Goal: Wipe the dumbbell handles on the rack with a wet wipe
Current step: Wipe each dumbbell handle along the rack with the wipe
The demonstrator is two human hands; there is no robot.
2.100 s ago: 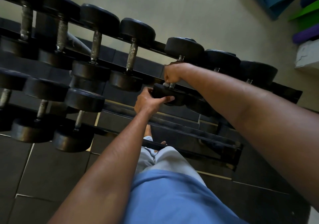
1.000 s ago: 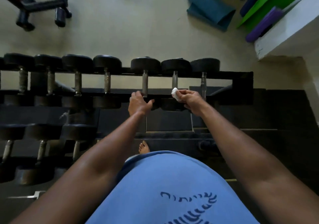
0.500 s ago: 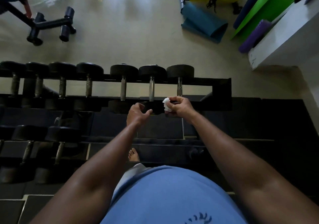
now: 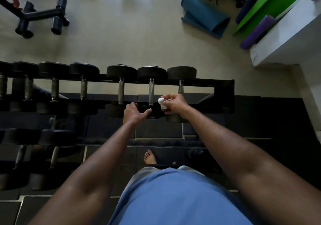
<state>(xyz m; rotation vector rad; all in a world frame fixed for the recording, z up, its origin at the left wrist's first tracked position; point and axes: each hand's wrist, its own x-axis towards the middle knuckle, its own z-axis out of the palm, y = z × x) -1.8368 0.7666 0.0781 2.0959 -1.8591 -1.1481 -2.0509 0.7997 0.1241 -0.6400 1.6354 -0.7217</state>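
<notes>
Wet wipe (image 4: 161, 102) now withdrawn from handle (image 4: 151, 91), bunched in right hand (image 4: 174, 103); left hand (image 4: 134, 112) rested on near dumbbell head (image 4: 114, 110), fingers loose. Last handle (image 4: 181, 86) judged unwiped.

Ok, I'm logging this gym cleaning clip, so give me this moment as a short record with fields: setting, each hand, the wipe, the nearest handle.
setting: dumbbell rack on dark floor tiles
right hand: pinches a bunched white wet wipe
left hand: fingers rest on the near end of a top-row dumbbell, thumb out
wipe contact: beside a handle, not on it
nearest handle: second from the rack's right end
floor behind: teal mat
</notes>
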